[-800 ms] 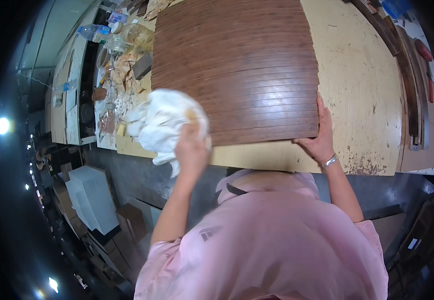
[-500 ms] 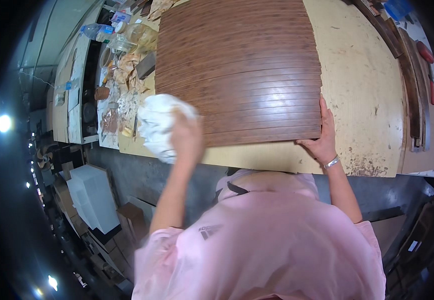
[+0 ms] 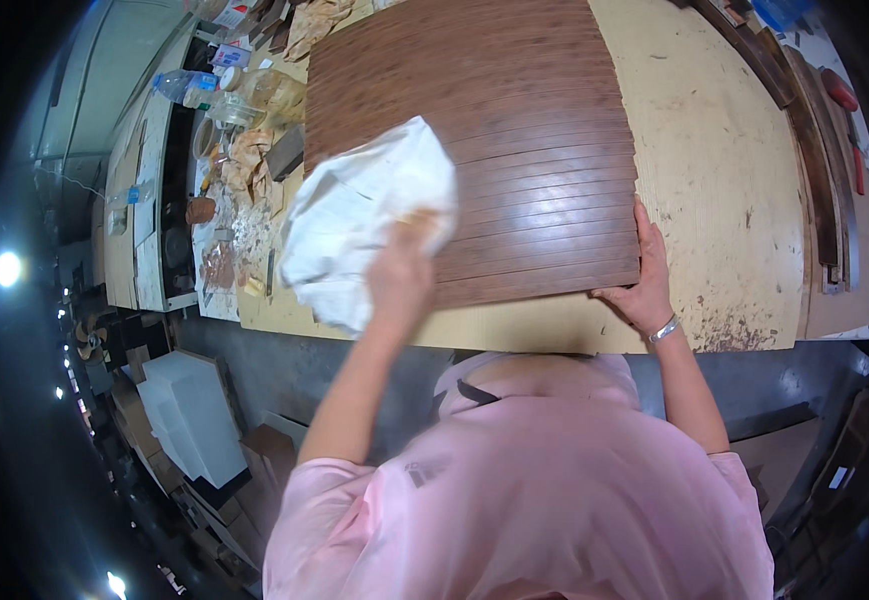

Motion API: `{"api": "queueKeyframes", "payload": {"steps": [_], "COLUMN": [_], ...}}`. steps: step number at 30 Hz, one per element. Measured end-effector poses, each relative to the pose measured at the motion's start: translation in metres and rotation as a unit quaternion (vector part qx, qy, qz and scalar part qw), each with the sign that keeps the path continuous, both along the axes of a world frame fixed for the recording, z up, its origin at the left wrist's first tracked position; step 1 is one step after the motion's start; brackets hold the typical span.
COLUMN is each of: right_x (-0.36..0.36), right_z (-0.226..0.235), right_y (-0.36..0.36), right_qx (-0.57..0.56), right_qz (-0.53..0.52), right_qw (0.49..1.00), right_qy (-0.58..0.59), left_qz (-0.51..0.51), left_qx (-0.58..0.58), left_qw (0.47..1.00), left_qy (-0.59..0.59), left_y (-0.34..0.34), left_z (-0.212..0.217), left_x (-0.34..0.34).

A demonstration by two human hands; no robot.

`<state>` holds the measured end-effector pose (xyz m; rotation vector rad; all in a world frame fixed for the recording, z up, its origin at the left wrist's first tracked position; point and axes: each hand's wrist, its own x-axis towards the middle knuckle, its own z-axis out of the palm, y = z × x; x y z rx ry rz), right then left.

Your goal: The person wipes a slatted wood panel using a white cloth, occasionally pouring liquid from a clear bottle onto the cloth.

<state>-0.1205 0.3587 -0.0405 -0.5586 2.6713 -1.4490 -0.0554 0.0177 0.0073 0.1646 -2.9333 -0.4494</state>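
A brown slatted wooden panel (image 3: 524, 120) lies flat on the table, its grooves running left to right. Bunched in my left hand (image 3: 400, 280) is a white cloth (image 3: 339, 215), spread over the panel's near left corner and hanging past its edges. A brownish stain (image 3: 419, 218) shows on the cloth by my fingers. At the near right corner, my right hand (image 3: 642, 285) rests with fingers stretched along the panel's right edge and the thumb against its front edge. A silver bracelet (image 3: 664, 328) circles that wrist.
Plastic bottles (image 3: 272, 92), crumpled brown paper (image 3: 247, 160) and a dark block (image 3: 285, 153) crowd the left of the pale tabletop (image 3: 724, 200). Long dark wooden strips (image 3: 809, 150) and a red-handled tool (image 3: 838, 90) lie along the right. A white foam block (image 3: 189, 410) stands below, left.
My left hand has moved right and slightly down, and the cloth has opened out from a bunch across the panel's corner. My right hand stays at its corner.
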Motion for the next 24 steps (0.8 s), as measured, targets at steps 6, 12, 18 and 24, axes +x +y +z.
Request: {"api": "queueKeyframes", "payload": {"steps": [6, 12, 18, 24], "right_x": [0.001, 0.003, 0.003, 0.001], "right_z": [0.003, 0.001, 0.007, 0.012], "right_y": [-0.001, 0.003, 0.002, 0.005], "right_qx": [0.002, 0.004, 0.021, -0.012], "right_qz": [0.004, 0.003, 0.006, 0.026], "right_qw": [1.000, 1.000, 1.000, 0.999], "right_qy": [0.003, 0.001, -0.009, -0.040], "left_qz": [0.208, -0.061, 0.092, -0.199], "left_qx": [0.046, 0.015, -0.048, -0.010], "left_qw": [0.976, 0.998, 0.994, 0.980], "left_qy": [-0.051, -0.003, -0.027, 0.023], "left_y": [0.002, 0.083, -0.004, 0.078], "left_z": [0.000, -0.006, -0.005, 0.010], "left_x": [-0.052, -0.064, -0.091, -0.068]}}
